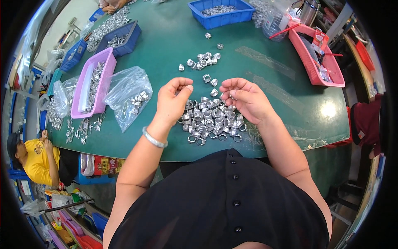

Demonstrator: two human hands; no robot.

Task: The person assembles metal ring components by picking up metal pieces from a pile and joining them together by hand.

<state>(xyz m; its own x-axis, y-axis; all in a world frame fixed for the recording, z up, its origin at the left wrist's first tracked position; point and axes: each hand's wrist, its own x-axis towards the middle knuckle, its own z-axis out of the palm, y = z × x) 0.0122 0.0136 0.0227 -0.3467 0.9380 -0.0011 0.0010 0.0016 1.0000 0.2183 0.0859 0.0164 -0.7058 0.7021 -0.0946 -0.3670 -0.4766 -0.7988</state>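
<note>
A heap of silver metal rings (209, 120) lies on the green table close in front of me. Above its left edge is my left hand (175, 98), with the fingers curled and the thumb against them; whatever it may hold is hidden. My right hand (248, 99) hovers at the heap's upper right, thumb and fingers drawn together. Something tiny may sit at those fingertips, but I cannot make it out. Between and beyond the hands lie a few loose rings (207, 78), and farther off a smaller cluster of rings (203, 61).
To the left are a clear plastic bag (130, 97) with rings, a pink-purple basket (78, 103) of metal parts and a blue bin (134, 35). A blue tray (224, 20) stands at the back, a pink basket (304, 62) at right. Another person (39, 159) sits at far left.
</note>
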